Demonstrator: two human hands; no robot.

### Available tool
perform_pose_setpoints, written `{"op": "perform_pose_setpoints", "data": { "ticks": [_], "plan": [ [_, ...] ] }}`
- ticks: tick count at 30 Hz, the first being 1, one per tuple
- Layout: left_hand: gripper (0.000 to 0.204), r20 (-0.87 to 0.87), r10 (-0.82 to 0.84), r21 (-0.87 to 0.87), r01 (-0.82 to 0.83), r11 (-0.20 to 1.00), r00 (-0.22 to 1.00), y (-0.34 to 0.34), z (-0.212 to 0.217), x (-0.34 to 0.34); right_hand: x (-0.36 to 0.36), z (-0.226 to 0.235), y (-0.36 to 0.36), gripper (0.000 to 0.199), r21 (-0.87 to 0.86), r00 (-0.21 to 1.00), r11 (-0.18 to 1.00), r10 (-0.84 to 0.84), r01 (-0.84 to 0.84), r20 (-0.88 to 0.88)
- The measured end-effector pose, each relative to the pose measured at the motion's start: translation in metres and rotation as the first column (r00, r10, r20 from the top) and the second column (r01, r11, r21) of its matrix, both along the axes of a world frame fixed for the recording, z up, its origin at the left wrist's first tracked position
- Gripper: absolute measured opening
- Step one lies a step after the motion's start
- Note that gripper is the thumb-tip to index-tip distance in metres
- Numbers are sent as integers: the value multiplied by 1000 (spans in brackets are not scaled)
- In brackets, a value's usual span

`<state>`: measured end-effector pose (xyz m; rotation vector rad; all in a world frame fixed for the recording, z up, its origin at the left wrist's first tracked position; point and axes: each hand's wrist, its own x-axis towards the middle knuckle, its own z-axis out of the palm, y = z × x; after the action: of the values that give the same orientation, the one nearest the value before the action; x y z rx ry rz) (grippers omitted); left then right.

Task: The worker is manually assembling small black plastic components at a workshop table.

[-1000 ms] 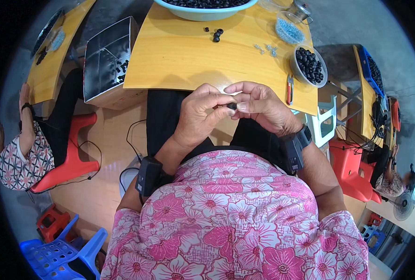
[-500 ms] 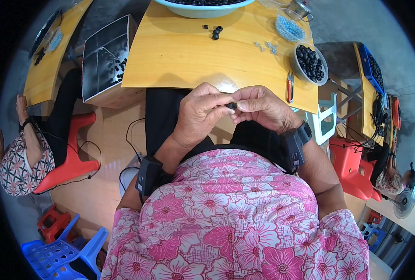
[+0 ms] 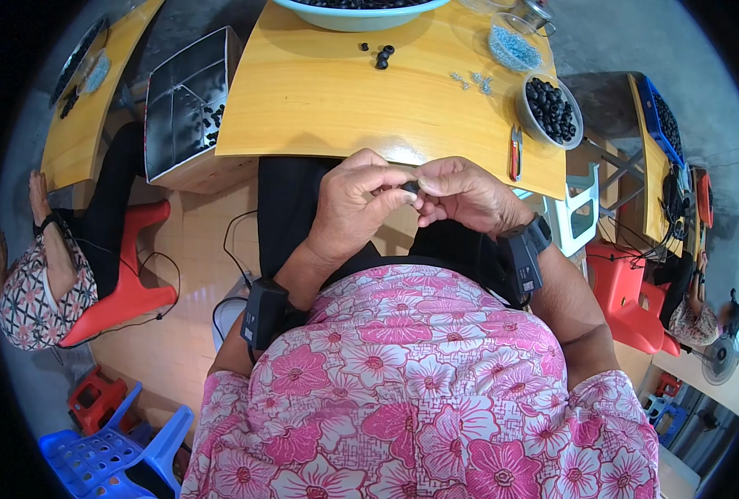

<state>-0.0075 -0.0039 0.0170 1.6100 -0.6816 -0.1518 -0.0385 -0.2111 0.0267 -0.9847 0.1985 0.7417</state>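
Just off the near edge of the yellow table, both my hands meet over one small black part. My left hand is closed, pinching it between thumb and forefinger. From the other side my right hand is closed too, its thumb and fingertips against the part's right end. The fingers cover much of it, and I cannot make out whether a second small piece is between them. Beyond my hands, several similar black parts lie loose on the table, with a little group of clear bluish pieces to their right.
A clear tub of black parts stands at the right edge, near red-handled pliers. Behind are a tub of light-blue pieces and a pale blue basin. A lined box stands left; a seated person is beyond it.
The fingers of my right hand have shifted slightly around the black part, and its thumb has moved a little. My left hand keeps its pinch almost unmoved.
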Motion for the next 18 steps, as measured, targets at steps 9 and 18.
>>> {"op": "perform_pose_setpoints", "data": {
  "ticks": [9,18],
  "plan": [
    [22,-77,2,-29,-4,1000,997,-1,-8,2,1,3,5,22,-18,993,1000,-1,3,118],
    [51,-392,-200,-195,132,972,898,-2,-20,-1,-6,6,16,21,-327,911,939,42,104,411]
  ]
}}
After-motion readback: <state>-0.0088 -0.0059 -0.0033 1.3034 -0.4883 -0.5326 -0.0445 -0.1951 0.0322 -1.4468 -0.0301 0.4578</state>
